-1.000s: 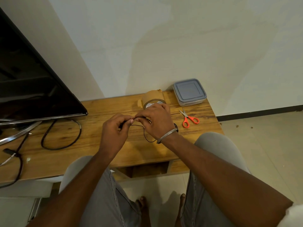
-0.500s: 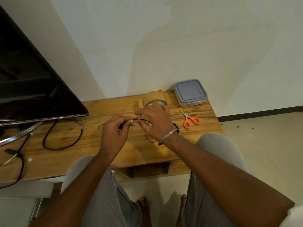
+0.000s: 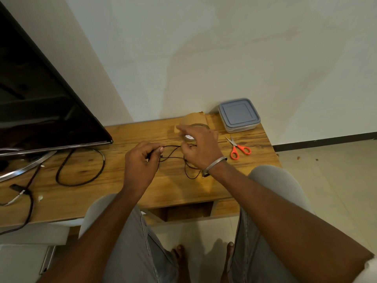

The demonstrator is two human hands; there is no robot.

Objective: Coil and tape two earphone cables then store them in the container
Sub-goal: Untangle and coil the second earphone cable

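The desk carries everything, and the order here runs down in size. One television stands at its left end with one thick black lead looped in front. At the back right corner sits one lidded container, closed. Just left of it stands one roll of brown tape, partly behind the right hand. One pair of orange scissors lies near the right edge.

One earphone cable shows (a second I cannot find). It runs left to right between the hands, slack looping toward the front edge. The left hand pinches its left end between thumb and fingers. The right hand's grip is hidden, though it sits nearer the tape, so probably reaches there next.
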